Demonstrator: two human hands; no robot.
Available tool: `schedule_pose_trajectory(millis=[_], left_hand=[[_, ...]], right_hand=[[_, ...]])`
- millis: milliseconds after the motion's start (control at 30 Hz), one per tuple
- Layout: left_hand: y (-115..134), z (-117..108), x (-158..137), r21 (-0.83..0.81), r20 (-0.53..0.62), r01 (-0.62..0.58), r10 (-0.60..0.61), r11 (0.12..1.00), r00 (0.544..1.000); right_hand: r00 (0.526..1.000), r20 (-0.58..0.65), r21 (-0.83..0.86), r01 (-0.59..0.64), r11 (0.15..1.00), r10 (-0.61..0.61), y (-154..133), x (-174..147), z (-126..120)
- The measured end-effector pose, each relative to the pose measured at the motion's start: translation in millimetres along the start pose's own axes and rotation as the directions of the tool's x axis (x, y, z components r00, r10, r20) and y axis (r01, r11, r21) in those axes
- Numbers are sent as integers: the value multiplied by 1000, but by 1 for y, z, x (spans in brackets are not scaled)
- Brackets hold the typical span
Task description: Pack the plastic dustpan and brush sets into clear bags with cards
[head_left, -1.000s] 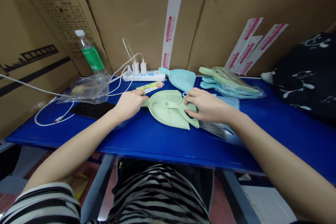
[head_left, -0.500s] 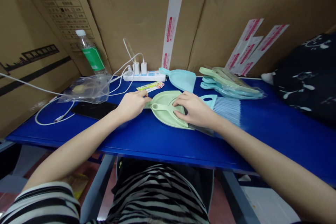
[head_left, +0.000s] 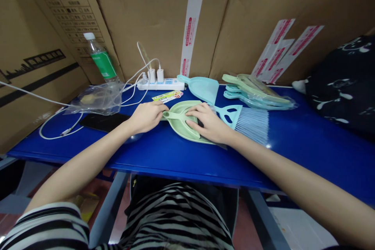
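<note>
A pale green dustpan (head_left: 181, 132) lies on the table, its handle end toward the left. On top of it rests a matching green hand brush (head_left: 178, 116), its looped handle over the dustpan's handle. My left hand (head_left: 148, 116) is closed with fingers pinched at the dustpan's handle, which it mostly hides. My right hand (head_left: 210, 124) grips the brush at its head, thumb and fingers bent over it; the bristles are largely hidden beneath. Just beyond the right hand lies a light blue hand brush (head_left: 252, 124), and behind it a light blue dustpan (head_left: 203, 88).
At the back right, green and blue dustpan sets (head_left: 260, 93) are stacked, some in clear plastic. A power strip (head_left: 172, 84) with chargers, a label card (head_left: 166, 97), a phone (head_left: 102, 122), a plastic bag (head_left: 101, 99) and a bottle (head_left: 102, 62) stand or lie leftward. Cardboard (head_left: 158, 19) walls the back.
The green brush has slid left along the dustpan, with my right hand moving left on it. More of the light blue brush now shows. My left hand has barely moved.
</note>
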State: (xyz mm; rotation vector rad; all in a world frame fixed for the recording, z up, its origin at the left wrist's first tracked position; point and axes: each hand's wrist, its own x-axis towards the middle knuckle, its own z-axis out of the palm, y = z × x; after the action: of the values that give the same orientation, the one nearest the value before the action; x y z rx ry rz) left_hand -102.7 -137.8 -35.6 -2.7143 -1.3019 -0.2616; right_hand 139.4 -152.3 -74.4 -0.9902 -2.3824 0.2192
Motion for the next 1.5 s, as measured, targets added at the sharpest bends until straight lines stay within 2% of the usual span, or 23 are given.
schedule_pose_trajectory(millis=[267,500,600,833,1267,1500], left_hand=[[-3,3,4,-236,57,61,-49,970,997],[-14,6,8,-372,82,52,-23,927,996],[-16,6,8,-403,86,49,-16,914,996],[-20,6,9,-444,108,24,27,896,994],[-29,10,13,-516,180,51,50,855,982],[-31,8,13,-541,202,52,70,840,977]], right_hand=[[991,122,59,51,997,-58,0,0,1],[983,138,74,114,991,-123,10,-2,-8],[982,153,22,105,994,-108,16,-4,-11],[954,296,-37,52,998,-39,21,-8,-12],[968,230,-109,128,986,-100,15,-5,-8],[960,254,-126,151,980,-115,17,-7,-16]])
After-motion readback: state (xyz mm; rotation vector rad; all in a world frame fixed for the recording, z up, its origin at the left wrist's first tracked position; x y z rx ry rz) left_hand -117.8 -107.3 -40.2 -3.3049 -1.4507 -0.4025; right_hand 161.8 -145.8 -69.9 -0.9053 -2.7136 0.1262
